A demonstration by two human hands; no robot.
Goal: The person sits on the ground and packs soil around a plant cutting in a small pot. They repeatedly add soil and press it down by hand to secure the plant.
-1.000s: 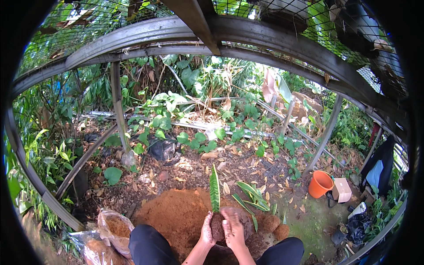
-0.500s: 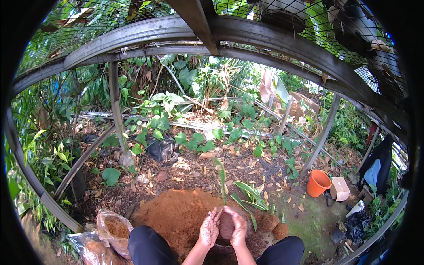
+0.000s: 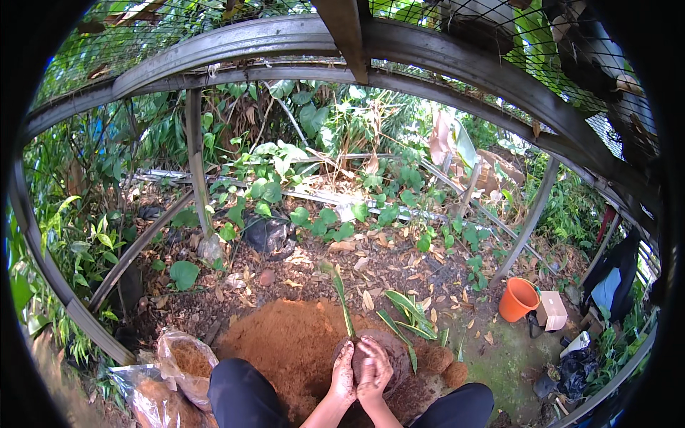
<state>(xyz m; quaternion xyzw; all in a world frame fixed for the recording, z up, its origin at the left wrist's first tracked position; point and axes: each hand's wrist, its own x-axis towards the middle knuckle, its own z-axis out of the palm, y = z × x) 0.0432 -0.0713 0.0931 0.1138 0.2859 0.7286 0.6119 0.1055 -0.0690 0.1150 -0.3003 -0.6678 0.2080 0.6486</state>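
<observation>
Leaf (image 3: 343, 303) (1): upright, slightly tilted left, its base between both hands, above the right edge of the soil pile (image 3: 275, 339). Left hand (image 3: 344, 372) and right hand (image 3: 374, 367) are cupped together, closed around the leaf base; whatever they enclose there is hidden. Both are soiled.

Stage, as judged: two balls (image 3: 437, 359) look shaped and set down; the held leaf is mid-work, not yet set down; the loose leaves (image 3: 414, 314) lie unheld. Cannot tell whether any is fixed in a ball.

Counts outward: dark round mass (image 3: 399, 360), 1, just behind the right hand, basin or mound unclear; balls, 2, touching; loose leaves, at least 3, overlapping, on the ground beyond the balls; soil pile, 1; clear bags (image 3: 187, 362), 2, adjoining, left of the pile; orange bucket (image 3: 519, 299), 1, and box (image 3: 552, 311), 1, side by side toward the ground's right edge.
</observation>
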